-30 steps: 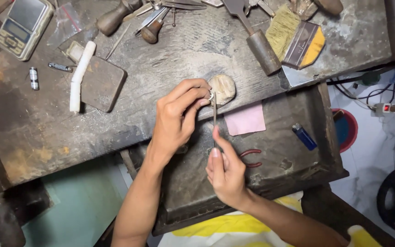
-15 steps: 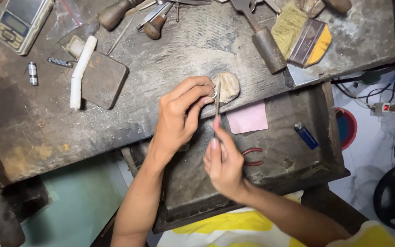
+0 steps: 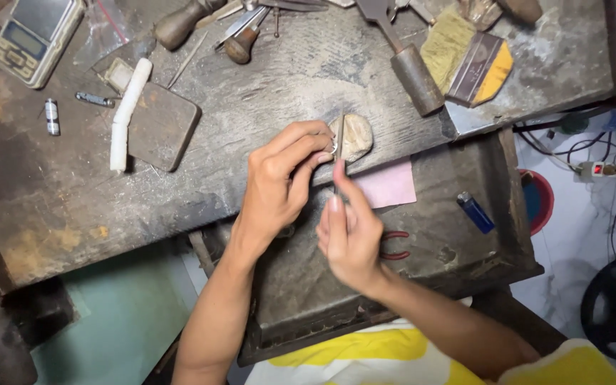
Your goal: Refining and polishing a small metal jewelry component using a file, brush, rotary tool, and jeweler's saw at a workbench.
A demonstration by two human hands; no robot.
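A small ring (image 3: 331, 147), seemingly, is pinched by the left hand (image 3: 279, 182) against the wooden peg (image 3: 354, 137) at the bench's front edge; a thin file (image 3: 339, 146) is gripped by the right hand (image 3: 347, 235). Filing is judged underway; steady, short strokes are called for.

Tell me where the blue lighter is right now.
In the head view the blue lighter lies in the open drawer on the person's right, beyond the pink paper, clear of the right hand.

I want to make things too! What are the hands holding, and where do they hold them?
The left hand pinches a small silver ring by its band against the bench peg. The right hand grips a thin file by its lower end.
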